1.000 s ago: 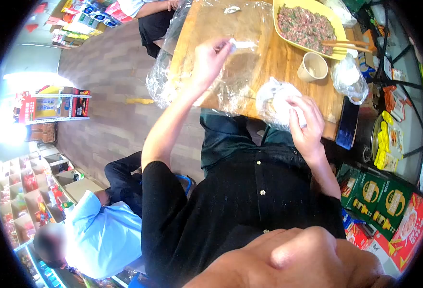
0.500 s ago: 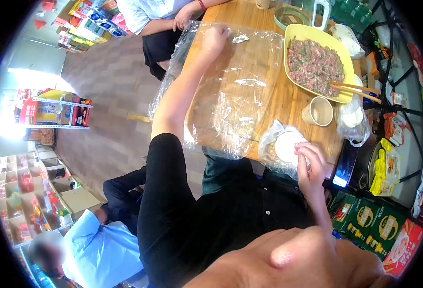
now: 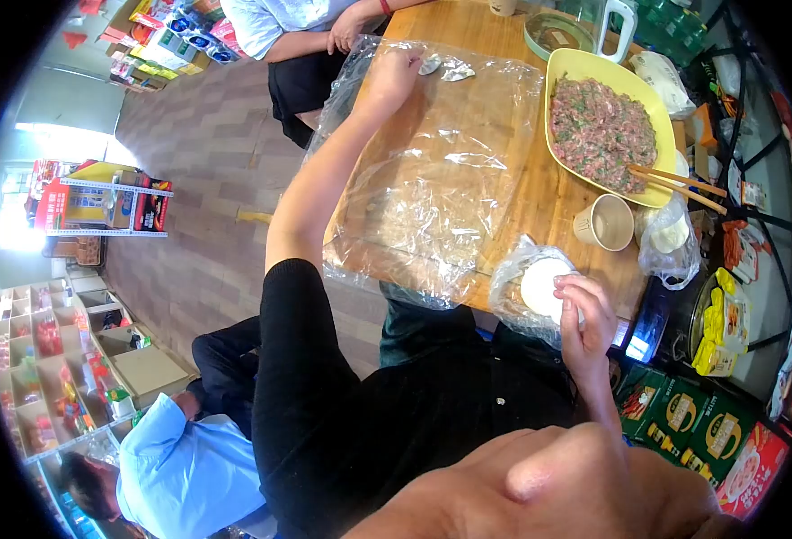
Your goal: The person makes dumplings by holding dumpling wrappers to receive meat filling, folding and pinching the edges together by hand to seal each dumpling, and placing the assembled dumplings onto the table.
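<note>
So the left hand (image 3: 394, 79) is stretched out over the far left corner of the clear film (image 3: 414, 184) on the wood table (image 3: 550, 208). Its fingers are bunched in close together, right beside a small white lump (image 3: 429, 64). Honestly can't tell if the fingertips are pinching it or just next to it. There's a 2nd lump (image 3: 457, 69) a bit to the right, also lying on the film, so that's 2 in total.

Right hand (image 3: 586, 314) is way closer to the body, at the near edge of the table. Fingers are curled, with just a narrow gap to the thumb, and the tips are on the right edge of a white disc (image 3: 544, 286) sitting in an open plastic bag (image 3: 511, 280). Can't tell if it's actually gripping the disc or just resting there.

Past that hand is a paper cup (image 3: 604, 223), then a yellow bowl (image 3: 631, 75) with a pile of raw-looking minced meat (image 3: 601, 130) flecked with green. 2 chopsticks (image 3: 681, 183) lean over its near right side. A tied-looking bag (image 3: 670, 251) with something white inside is just right of the cup.

At the far end there's a glass dish (image 3: 559, 36) next to a jug (image 3: 619, 25), and another person's hands (image 3: 348, 30) are near the film's far left corner.
</note>
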`<state>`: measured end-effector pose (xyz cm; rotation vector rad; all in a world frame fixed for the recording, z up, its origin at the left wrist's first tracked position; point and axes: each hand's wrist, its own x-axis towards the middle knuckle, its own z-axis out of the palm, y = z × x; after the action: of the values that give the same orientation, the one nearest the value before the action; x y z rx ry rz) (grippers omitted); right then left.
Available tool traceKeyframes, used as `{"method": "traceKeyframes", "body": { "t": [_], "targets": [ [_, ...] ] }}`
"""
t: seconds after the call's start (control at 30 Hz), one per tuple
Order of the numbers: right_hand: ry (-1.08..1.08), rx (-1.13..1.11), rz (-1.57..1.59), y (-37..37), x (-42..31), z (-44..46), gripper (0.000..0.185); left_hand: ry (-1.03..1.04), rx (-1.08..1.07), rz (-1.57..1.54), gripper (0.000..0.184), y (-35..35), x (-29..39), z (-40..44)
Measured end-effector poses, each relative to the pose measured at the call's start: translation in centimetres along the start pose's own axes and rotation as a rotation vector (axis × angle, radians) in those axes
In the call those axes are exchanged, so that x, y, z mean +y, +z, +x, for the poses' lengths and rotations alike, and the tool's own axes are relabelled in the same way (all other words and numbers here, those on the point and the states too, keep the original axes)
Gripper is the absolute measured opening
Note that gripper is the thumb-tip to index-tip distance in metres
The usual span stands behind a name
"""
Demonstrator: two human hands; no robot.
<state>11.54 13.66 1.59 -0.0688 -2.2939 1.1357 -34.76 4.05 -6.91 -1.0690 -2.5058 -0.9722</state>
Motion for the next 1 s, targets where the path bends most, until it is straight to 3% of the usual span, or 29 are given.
{"method": "traceKeyframes", "body": {
  "t": [0.13,0.43,0.63,0.73,1.0],
  "targets": [
    [-0.003,-0.005,-0.013,-0.3,-0.1,-0.1,0.019,-0.015,0.111,0.021,0.02,-0.1,1.3,-0.3],
    [0.033,0.009,0.008,-0.6,-0.1,-0.5,0.019,-0.034,0.141,-0.109,0.015,1.0,0.9,0.3],
    [0.034,0.03,0.006,-0.9,-0.3,-0.6,0.019,-0.129,0.094,-0.086,0.022,1.0,1.4,0.4],
    [0.034,0.038,0.025,-0.9,-0.1,-0.8,0.02,-0.051,-0.024,-0.091,0.027,1.4,0.9,0.2],
    [0.042,0.041,0.016,-1.2,-0.3,-1.3,0.021,0.044,-0.046,-0.062,0.024,3.3,1.1,1.0]
  ]
}}
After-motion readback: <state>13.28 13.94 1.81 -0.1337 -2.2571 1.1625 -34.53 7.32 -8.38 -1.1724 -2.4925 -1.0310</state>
